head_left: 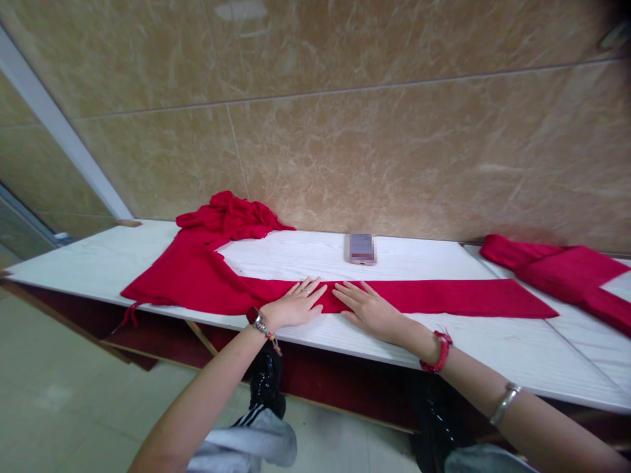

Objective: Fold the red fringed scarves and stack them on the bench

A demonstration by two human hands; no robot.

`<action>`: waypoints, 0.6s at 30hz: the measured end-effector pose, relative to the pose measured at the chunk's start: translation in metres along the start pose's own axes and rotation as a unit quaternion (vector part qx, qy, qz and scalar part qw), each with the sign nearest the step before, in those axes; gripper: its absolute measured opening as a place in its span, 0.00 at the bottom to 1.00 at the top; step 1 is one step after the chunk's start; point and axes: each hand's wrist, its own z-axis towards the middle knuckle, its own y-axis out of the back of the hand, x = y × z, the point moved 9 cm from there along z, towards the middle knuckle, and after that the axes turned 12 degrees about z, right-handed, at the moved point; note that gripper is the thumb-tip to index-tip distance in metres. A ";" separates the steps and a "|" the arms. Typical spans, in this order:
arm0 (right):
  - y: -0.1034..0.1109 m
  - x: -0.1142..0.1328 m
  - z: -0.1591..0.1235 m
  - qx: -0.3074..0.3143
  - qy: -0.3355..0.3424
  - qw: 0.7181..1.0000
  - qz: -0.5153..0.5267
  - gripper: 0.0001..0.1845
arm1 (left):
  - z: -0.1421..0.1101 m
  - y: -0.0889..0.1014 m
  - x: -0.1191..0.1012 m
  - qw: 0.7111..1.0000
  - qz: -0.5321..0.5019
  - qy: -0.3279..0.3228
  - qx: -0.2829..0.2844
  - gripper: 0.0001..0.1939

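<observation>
On the white tabletop (290, 256), the red cloth (190, 276) is bunched at its left end and laid out rightward as a flat strip. The left hand (296, 305) and right hand (369, 313) are placed on it side by side, palms down, fingers spread, nothing gripped. Smoothing is apparently being performed; light, even pressure without dragging would be required next.

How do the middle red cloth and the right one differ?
The middle cloth runs flat and straight towards its right end; the right cloth is folded across itself at an angle. The left hand and right hand lie on the middle cloth, while neither touches the right cloth. Both are red and lie on the white top.
</observation>
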 end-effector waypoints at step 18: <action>-0.008 -0.041 -0.016 0.019 -0.122 0.991 -0.050 0.26 | 0.006 0.010 -0.020 0.999 -0.015 0.027 0.040 0.31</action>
